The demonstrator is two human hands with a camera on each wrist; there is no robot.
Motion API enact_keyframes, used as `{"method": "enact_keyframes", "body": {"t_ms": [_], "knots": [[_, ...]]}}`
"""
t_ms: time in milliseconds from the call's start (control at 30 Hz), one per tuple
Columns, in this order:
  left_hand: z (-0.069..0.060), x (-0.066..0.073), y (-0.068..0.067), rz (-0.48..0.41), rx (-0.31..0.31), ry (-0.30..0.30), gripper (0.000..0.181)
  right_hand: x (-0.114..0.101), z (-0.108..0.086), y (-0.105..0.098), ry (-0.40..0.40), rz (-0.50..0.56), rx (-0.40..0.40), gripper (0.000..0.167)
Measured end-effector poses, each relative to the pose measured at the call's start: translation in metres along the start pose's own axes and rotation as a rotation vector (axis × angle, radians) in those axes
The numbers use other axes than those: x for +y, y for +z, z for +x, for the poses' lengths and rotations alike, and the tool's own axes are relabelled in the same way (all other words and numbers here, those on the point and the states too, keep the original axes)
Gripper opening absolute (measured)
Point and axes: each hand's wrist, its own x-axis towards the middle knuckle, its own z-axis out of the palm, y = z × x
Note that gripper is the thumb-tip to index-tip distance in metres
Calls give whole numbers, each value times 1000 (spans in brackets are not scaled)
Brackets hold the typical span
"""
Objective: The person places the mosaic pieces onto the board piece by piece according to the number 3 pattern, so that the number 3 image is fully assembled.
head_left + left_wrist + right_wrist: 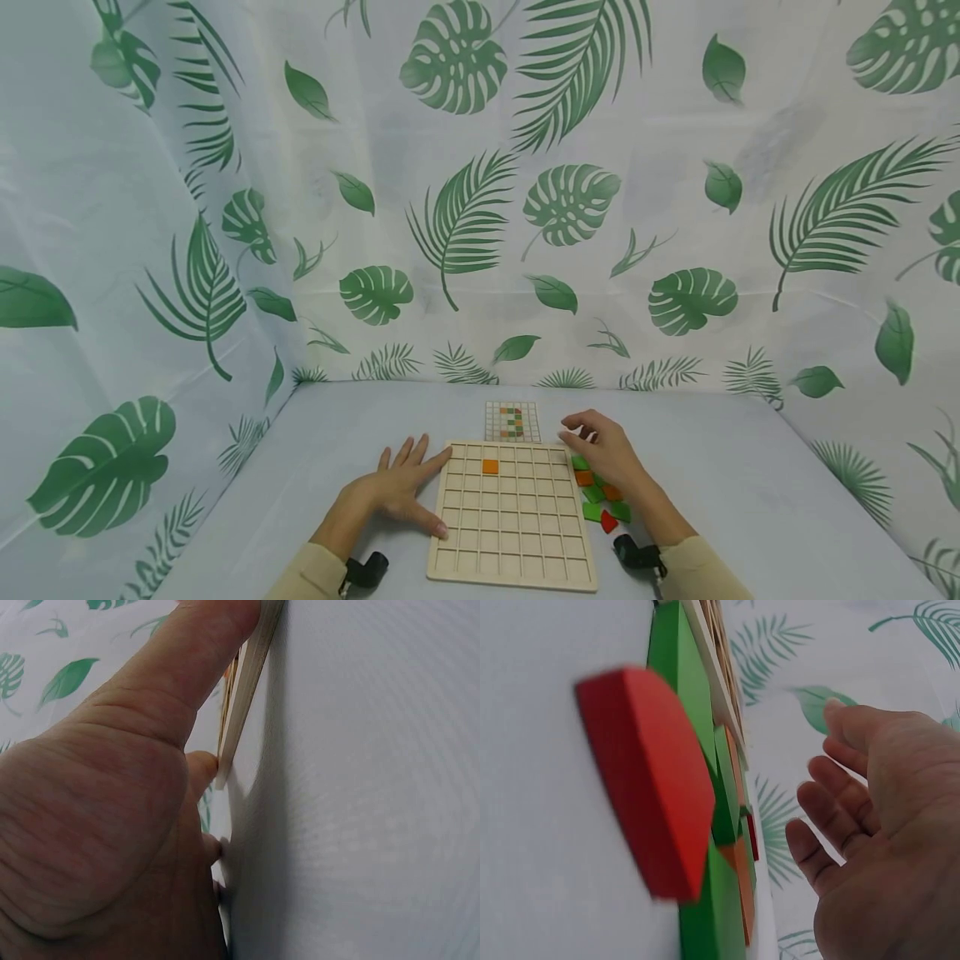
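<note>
A square wooden grid board lies flat on the table, with one orange square tile in a cell near its far side. My left hand has its fingers spread at the board's left side; the thumb and index finger touch its edge, as the left wrist view also shows along the board's rim. Above the loose tiles at the board's right hovers my right hand. Its fingers are loosely bent, and nothing shows between them in the right wrist view. Below that hand lie a red curved-edged piece and green tiles.
Behind the board lies a small gridded card printed with an orange, green and red figure. Several green, orange and red pieces, such as a green tile, lie along the board's right edge. A leaf-patterned curtain encloses the white table.
</note>
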Motion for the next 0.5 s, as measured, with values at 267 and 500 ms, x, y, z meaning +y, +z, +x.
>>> {"method": "enact_keyframes", "body": {"t_ms": [267, 500], "knots": [[2, 0, 2, 3, 1, -2, 129, 11, -3, -8, -19, -69, -59, 30], [2, 0, 2, 4, 3, 0, 128, 16, -3, -13, -4, -86, -112, 22]]}}
